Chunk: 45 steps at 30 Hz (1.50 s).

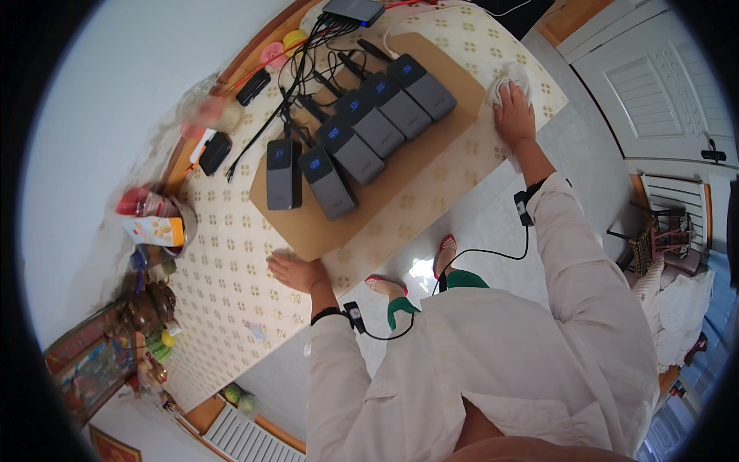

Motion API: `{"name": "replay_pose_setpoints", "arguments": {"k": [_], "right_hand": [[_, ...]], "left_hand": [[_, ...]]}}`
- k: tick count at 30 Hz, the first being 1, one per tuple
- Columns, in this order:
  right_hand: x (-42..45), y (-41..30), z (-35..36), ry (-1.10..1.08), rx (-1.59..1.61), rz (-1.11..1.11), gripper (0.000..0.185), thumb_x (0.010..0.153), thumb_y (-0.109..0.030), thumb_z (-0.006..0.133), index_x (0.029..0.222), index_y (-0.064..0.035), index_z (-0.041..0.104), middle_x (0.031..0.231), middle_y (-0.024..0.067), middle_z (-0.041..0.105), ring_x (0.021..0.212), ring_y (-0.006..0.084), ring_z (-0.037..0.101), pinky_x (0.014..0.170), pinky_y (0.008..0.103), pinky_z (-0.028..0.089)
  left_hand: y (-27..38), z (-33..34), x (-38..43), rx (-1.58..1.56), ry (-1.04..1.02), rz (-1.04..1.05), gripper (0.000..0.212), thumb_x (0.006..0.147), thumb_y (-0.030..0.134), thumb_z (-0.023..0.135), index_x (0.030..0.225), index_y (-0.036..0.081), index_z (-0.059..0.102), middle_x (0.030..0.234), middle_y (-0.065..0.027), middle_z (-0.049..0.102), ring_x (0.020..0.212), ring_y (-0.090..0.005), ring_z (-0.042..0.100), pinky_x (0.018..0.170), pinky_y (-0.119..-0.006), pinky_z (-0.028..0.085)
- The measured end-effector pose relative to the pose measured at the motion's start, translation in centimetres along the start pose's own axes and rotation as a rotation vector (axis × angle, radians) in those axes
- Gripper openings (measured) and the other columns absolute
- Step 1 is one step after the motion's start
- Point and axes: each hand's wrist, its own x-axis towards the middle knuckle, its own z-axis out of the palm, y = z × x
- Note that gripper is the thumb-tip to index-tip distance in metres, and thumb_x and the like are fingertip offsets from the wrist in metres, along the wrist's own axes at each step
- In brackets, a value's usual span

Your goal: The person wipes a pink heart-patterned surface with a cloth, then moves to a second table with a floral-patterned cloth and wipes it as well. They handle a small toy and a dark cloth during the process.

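Observation:
My right hand presses a crumpled white cloth onto the patterned tablecloth, near the table's right end. Flat on the same tablecloth rests my left hand, beside the lower corner of a brown cardboard sheet, with nothing in it. Several dark grey power banks with lit blue displays lie in a slanting row on the cardboard, from one at the left to one at the upper right. Short black cables plug into their far ends.
A grey charging hub with bundled black cables sits at the table's far edge. Along the wall are black cases, a jar, a container with packets and a brown pot. A white door stands at the right.

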Motion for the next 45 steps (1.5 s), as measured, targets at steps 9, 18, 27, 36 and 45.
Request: {"name": "replay_pose_setpoints", "arguments": {"k": [9, 18, 27, 36, 45], "right_hand": [[7.6, 0.6, 0.9, 0.044, 0.016, 0.072, 0.057, 0.098, -0.036, 0.049, 0.151, -0.019, 0.037, 0.162, 0.0078, 0.026, 0.15, 0.0269, 0.023, 0.118, 0.052, 0.026], [15.9, -2.0, 2.4, 0.041, -0.043, 0.011, 0.054, 0.098, -0.036, 0.049, 0.15, -0.0266, 0.039, 0.162, 0.0075, 0.027, 0.15, 0.0282, 0.023, 0.118, 0.0528, 0.026], [19.7, -4.2, 2.2, -0.033, -0.03, -0.068, 0.056, 0.099, -0.041, 0.043, 0.153, -0.032, 0.034, 0.165, 0.0034, 0.022, 0.152, 0.0258, 0.018, 0.12, 0.055, 0.019], [17.8, 4.1, 2.6, 0.044, -0.028, 0.207, 0.058, 0.099, -0.046, 0.041, 0.154, -0.0294, 0.035, 0.164, 0.0065, 0.025, 0.151, 0.0271, 0.021, 0.119, 0.0554, 0.022], [12.0, 9.5, 3.8, 0.172, -0.012, 0.3, 0.061, 0.096, -0.045, 0.045, 0.149, -0.0156, 0.043, 0.156, 0.0176, 0.037, 0.145, 0.0364, 0.03, 0.118, 0.0477, 0.026]], "left_hand": [[0.3, -0.3, 0.3, -0.001, -0.035, -0.014, 0.08, 0.09, 0.047, 0.064, 0.147, -0.001, 0.034, 0.154, -0.0255, 0.035, 0.143, -0.0432, 0.031, 0.118, -0.052, 0.025], [0.3, -0.5, 0.4, 0.022, -0.066, -0.026, 0.079, 0.09, 0.046, 0.063, 0.148, 0.001, 0.033, 0.155, -0.024, 0.033, 0.144, -0.0417, 0.03, 0.117, -0.052, 0.026], [-0.2, 0.2, 0.4, 0.013, -0.047, 0.0, 0.083, 0.088, 0.047, 0.065, 0.149, 0.002, 0.031, 0.156, -0.0233, 0.032, 0.143, -0.0407, 0.031, 0.115, -0.052, 0.028], [-0.8, 0.8, 0.4, -0.026, 0.021, 0.074, 0.08, 0.088, 0.044, 0.066, 0.146, 0.001, 0.034, 0.153, -0.0246, 0.036, 0.141, -0.043, 0.034, 0.115, -0.053, 0.03], [-0.8, 1.3, 0.4, 0.055, 0.05, 0.036, 0.077, 0.087, 0.043, 0.065, 0.144, 0.001, 0.037, 0.15, -0.0232, 0.041, 0.141, -0.0419, 0.035, 0.116, -0.05, 0.029]]}}
